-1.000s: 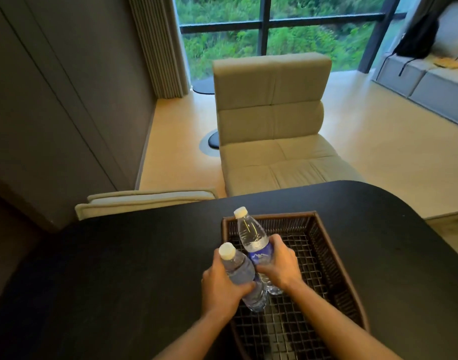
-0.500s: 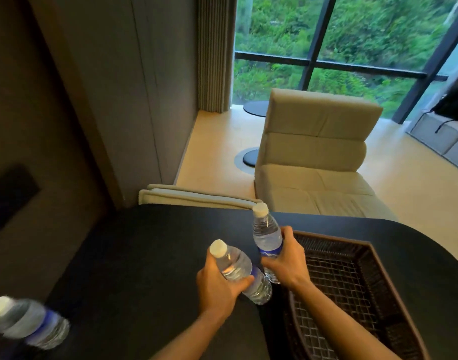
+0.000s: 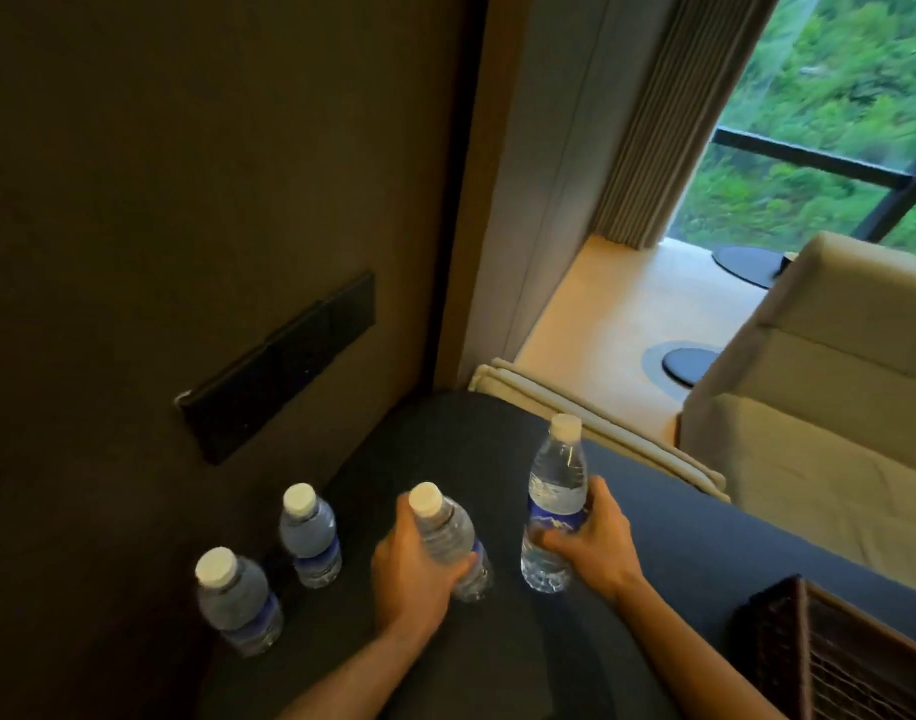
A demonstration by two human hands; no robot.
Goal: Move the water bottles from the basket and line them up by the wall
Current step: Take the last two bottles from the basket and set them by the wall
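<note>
My left hand grips a clear water bottle with a white cap and blue label, tilted a little, low over the black table. My right hand holds a second bottle upright, just to the right of the first. Two more bottles stand on the table along the dark wall: one nearer the corner, another closer to me. The woven brown basket shows only its corner at the bottom right.
A black switch panel sits on the dark wall above the standing bottles. The black table ends at a rounded far edge. Beyond it are a beige lounge chair, a folded cushion and a curtained window.
Both hands have carried their bottles out of the basket and leftward toward the wall. My view has swung left, bringing the two standing bottles and the wall into sight.
</note>
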